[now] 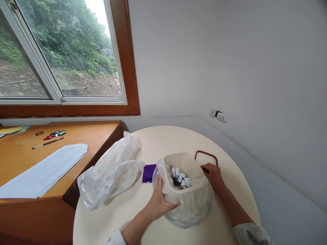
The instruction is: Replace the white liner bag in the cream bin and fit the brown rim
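Pale grey walls [178, 68] meet beyond a round cream counter [158, 143], with a brown-framed window [130, 68] at far left and a white wall socket [222, 117] at far right. From my distant post I have one view, from the head. It shows me a round bin draped in a cream plastic liner [192, 200], standing a little right of the counter's middle, with crumpled white paper marked in black [181, 177] inside. My left hand [159, 200] presses on the liner's left side, its grip wide, thumb spread away from the fingers. My right hand [212, 172], just right of the bin, has its grip closed on a dark red, round-cornered frame [206, 153]. Left of the bin I see a folded purple cloth [149, 173] near it and, farther left, a crumpled, translucent white plastic bag [112, 173].
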`<action>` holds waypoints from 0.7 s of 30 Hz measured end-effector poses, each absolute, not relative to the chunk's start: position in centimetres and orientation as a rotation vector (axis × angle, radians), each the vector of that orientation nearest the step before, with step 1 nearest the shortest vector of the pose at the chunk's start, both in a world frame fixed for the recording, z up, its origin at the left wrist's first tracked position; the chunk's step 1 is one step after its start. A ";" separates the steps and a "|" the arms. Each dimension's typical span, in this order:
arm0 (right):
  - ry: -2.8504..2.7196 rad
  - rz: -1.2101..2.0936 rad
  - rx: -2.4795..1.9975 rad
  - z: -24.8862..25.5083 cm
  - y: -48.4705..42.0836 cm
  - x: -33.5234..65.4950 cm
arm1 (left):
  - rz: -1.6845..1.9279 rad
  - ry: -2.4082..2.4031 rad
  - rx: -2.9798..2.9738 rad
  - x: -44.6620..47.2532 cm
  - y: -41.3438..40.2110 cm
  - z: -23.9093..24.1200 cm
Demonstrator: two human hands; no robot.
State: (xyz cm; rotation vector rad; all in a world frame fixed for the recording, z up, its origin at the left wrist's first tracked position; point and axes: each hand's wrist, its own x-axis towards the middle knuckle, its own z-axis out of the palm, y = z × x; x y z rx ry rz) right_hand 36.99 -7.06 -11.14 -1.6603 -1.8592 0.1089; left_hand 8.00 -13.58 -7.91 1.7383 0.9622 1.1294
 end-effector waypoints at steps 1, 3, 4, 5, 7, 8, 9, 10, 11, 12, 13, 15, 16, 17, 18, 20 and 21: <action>-1.847 0.106 -1.692 -11.0 -7.2 37.0 | 1.131 0.961 1.749 8.0 -13.6 -7.8; -1.824 0.095 -1.754 -10.8 -7.3 36.9 | 1.139 0.959 1.766 8.0 -13.5 -7.7; -1.814 0.092 -1.776 -10.7 -7.4 36.9 | 1.147 0.961 1.774 8.0 -13.4 -7.7; -1.807 0.093 -1.790 -10.7 -7.4 36.9 | 1.158 0.962 1.783 7.9 -13.4 -7.7; -1.803 0.101 -1.801 -10.6 -7.4 36.9 | 1.179 0.966 1.810 7.9 -13.2 -7.7; -1.804 0.105 -1.803 -10.6 -7.5 36.9 | 1.194 0.965 1.830 7.9 -13.2 -7.8; -1.805 0.107 -1.804 -10.6 -7.5 36.9 | 1.209 0.964 1.852 7.9 -13.1 -7.8; -1.805 0.105 -1.804 -10.6 -7.5 36.9 | 1.222 0.965 1.870 7.8 -13.1 -7.8; -1.804 0.102 -1.805 -10.6 -7.5 36.8 | 1.235 0.967 1.882 7.8 -13.1 -7.8; -1.804 0.098 -1.806 -10.6 -7.5 36.8 | 1.244 0.970 1.890 7.8 -13.0 -7.9; -1.803 0.094 -1.808 -10.6 -7.5 36.8 | 1.247 0.974 1.894 7.8 -13.0 -7.9; -1.795 0.091 -1.812 -10.7 -7.4 36.8 | 1.239 0.980 1.895 7.8 -13.0 -8.0; -1.792 0.091 -1.813 -10.7 -7.4 36.8 | 1.231 0.985 1.898 7.8 -13.0 -8.0; -1.791 0.093 -1.815 -10.8 -7.4 36.8 | 1.223 0.990 1.903 7.8 -13.0 -8.1; -1.788 0.093 -1.820 -10.8 -7.4 36.8 | 1.217 0.998 1.905 7.8 -13.0 -8.2; -1.784 0.087 -1.838 -10.8 -7.3 36.9 | 1.216 1.030 1.890 7.8 -12.9 -8.4; -1.780 0.080 -1.851 -10.8 -7.3 36.9 | 1.220 1.055 1.873 7.8 -12.9 -8.4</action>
